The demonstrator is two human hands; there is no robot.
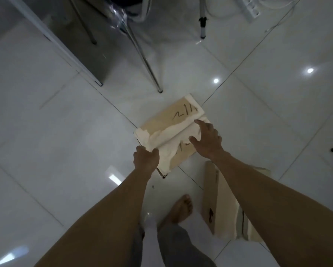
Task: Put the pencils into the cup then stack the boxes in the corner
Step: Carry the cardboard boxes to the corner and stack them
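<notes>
Box [169, 130], glossy white tile floor [56, 141], seemingly dim

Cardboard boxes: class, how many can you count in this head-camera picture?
2. One box lies on the floor under both hands; the second box lies nearer, beneath the right forearm. Others may lie outside the frame.

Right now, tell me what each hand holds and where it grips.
The left hand grips the box at its near left corner. The right hand lies spread on the box's top, not closed on anything.
</notes>
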